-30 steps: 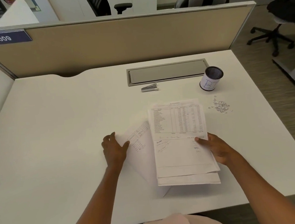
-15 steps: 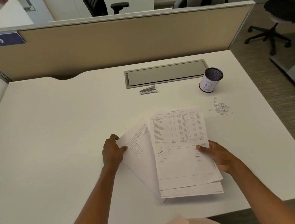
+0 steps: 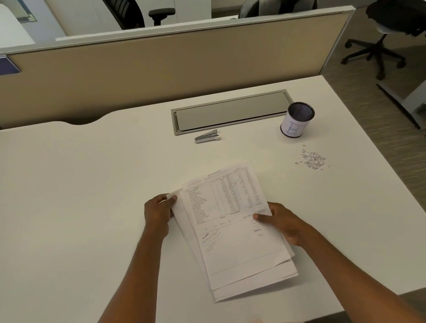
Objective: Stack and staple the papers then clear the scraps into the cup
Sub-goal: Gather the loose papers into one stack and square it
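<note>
So we've got the papers point(image 3: 234, 233) sitting near the front-middle of the white bench point(image 3: 69, 198), a few sheets loosely fanned with edges not lined up, printed table and some handwriting on the top sheet. Our left hand point(image 3: 159, 211) is pinching the far-left corner of the lower sheets, thumb on top of the paper edge, fingers curled behind it. Our right hand point(image 3: 285, 223) is clamped on the right edge of the pile about midway down, thumb pressed flat on the top sheet and the rest of the fingers tucked under, so both hands are closed on the papers, one on each side. The pile looks slightly lifted or tilted toward us at the far end, but we honestly can't tell whether the near end touches the bench. The stapler point(image 3: 207, 136) is lying flat farther back, well apart from the papers and just in front of the grey cable tray lid point(image 3: 231, 112) set into the bench. The cup point(image 3: 297, 123) stands upright at the far right, a dark mesh thing with a white label wrapped round it. The scraps point(image 3: 311, 160) are in a little scattered heap just near-right of the cup, not touching it, and clear of the papers too.
</note>
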`<state>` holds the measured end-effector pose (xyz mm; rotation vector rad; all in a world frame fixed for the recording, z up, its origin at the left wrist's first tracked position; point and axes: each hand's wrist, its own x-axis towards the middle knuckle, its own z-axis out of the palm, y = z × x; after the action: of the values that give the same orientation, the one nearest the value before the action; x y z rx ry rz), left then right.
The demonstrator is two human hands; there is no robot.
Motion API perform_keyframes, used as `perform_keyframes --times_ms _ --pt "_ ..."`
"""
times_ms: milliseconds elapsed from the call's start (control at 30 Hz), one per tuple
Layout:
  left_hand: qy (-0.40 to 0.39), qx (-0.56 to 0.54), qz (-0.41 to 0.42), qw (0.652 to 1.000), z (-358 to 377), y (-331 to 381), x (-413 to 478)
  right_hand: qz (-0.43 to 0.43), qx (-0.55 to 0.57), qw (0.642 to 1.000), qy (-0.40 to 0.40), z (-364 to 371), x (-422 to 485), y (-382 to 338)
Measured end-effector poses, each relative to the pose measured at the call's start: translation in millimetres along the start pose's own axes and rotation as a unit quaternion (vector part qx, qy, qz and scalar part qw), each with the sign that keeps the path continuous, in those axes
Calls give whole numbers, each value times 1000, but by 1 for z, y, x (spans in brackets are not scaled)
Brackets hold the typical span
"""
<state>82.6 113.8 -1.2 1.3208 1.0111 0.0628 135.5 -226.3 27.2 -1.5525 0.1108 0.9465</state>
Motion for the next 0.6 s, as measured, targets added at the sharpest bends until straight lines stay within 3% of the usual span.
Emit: perform_keyframes --times_ms 600 --pt "-79 -76 -4 994 16 2 -7 -46 -89 993 58 29 22 4"
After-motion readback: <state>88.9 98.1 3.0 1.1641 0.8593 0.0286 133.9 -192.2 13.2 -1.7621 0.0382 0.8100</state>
